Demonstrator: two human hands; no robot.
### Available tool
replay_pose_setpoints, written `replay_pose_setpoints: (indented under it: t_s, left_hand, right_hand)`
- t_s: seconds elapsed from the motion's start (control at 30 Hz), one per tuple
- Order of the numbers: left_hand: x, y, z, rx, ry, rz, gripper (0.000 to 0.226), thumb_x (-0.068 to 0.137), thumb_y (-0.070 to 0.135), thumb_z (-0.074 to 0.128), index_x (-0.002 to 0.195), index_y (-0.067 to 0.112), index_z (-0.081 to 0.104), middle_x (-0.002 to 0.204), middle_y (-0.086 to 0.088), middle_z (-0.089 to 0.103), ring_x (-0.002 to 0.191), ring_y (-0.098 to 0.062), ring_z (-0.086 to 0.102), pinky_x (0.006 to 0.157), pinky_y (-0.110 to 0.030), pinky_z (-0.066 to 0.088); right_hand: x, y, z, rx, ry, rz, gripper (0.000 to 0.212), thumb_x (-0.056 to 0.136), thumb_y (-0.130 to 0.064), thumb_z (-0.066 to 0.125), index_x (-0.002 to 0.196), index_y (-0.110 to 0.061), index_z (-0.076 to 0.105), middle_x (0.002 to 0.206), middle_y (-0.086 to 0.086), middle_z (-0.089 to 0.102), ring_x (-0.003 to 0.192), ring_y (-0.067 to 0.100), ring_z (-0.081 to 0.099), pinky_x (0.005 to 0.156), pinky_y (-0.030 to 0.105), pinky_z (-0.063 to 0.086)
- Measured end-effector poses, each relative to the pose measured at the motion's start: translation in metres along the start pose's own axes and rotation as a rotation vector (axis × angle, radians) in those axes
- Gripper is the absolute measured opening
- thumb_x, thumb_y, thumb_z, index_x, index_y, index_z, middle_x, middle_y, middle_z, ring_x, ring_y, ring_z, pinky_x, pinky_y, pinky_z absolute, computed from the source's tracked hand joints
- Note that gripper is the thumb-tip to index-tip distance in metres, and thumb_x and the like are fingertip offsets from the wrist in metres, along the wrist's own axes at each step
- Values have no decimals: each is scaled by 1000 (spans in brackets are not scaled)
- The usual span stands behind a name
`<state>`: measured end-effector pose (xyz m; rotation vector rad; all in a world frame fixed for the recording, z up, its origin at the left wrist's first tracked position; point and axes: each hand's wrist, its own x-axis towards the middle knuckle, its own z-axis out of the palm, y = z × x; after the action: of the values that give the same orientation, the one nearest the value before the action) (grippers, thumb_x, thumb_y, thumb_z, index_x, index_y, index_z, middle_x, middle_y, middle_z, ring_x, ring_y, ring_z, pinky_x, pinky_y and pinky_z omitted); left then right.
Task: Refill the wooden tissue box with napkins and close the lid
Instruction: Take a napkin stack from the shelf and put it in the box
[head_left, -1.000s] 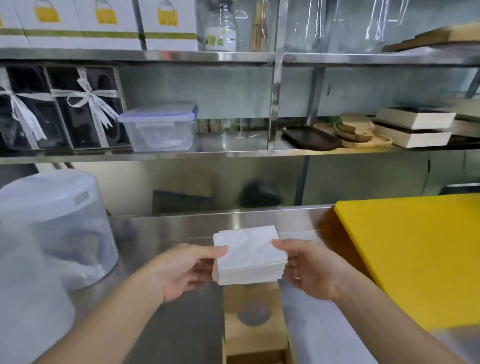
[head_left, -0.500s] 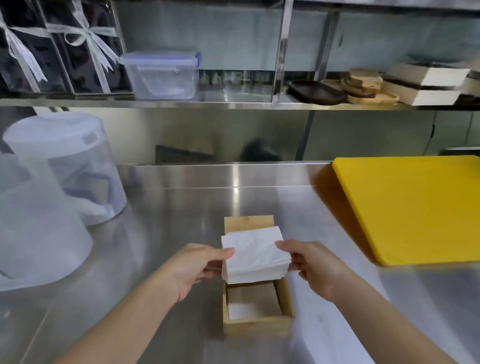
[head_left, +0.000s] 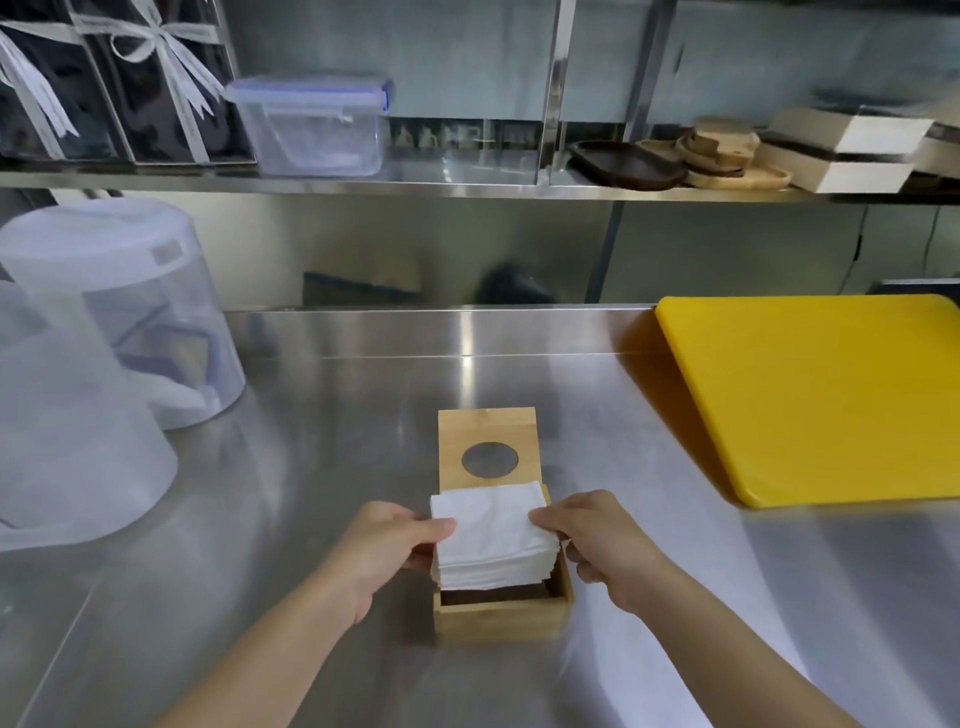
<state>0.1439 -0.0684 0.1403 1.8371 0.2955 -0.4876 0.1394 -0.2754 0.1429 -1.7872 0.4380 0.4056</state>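
Person stands at a steel table (head_left: 291, 519) w/ the wooden tissue box (head_left: 501, 616) right in front, its lid (head_left: 488, 449) swung open and tipped back at the far side, round hole facing up. The stack of napkins (head_left: 493, 540) sits over the box opening, lower edge just inside the rim, most of it above the walls; dark space shows under it at the near side, so it doesn't look seated yet. Left hand (head_left: 387, 545) is closed on the stack's left edge, thumb on top, fingers underneath; right hand (head_left: 597, 543) pinches the right edge the same way. Judged progress: roughly halfway. Box opened and napkins brought to it, approx aligned w/ the opening. Left to do: push the stack down level, let go w/ both hands, fold the lid forward and shut it. 1 risk: stack edges look a tight fit vs. the walls, so corners may catch.
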Motion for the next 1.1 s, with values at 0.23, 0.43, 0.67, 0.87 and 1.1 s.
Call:
replay_pose_setpoints:
  t_s: [0.23,0.43,0.67,0.87,1.1]
  left_hand:
    - [-2,-3,7,-5,128,82,12,72,16,75,67,7,69,59,-1,68,54,-12,58,60,-23,43]
    - [-2,-5,13,67,148,118,9,71,16,76,71,11,68,62,3,69,58,-11,61,59,-25,46]
    - [0,-11,36,688,396,412,15,83,30,52,87,17,45,81,6,58,86,-18,54,78,-30,26]
    - [8,-18,41,867,441,540,21,85,30,45,100,16,38,84,7,49,91,-16,50,85,-29,14]
    - [19,-23,54,961,355,507,28,81,27,47,104,14,40,84,1,46,100,-19,45,89,-33,10]
  right_hand:
    - [6,1,5,-78,-14,-40,30,85,-13,61,63,-9,41,52,2,28,37,13,22,38,21,17]
    - [6,-1,8,-255,43,-56,27,80,-17,69,77,9,59,56,11,50,39,16,42,36,27,33]
    - [8,-1,20,-457,167,-96,31,76,-18,65,95,7,59,90,24,66,74,31,60,76,49,54]
    - [13,0,21,-548,165,-84,23,76,-26,62,91,-12,51,78,1,57,76,24,57,64,33,46]
    - [17,11,42,-951,200,-202,18,88,-13,44,104,-7,41,105,14,62,93,33,61,61,31,36]
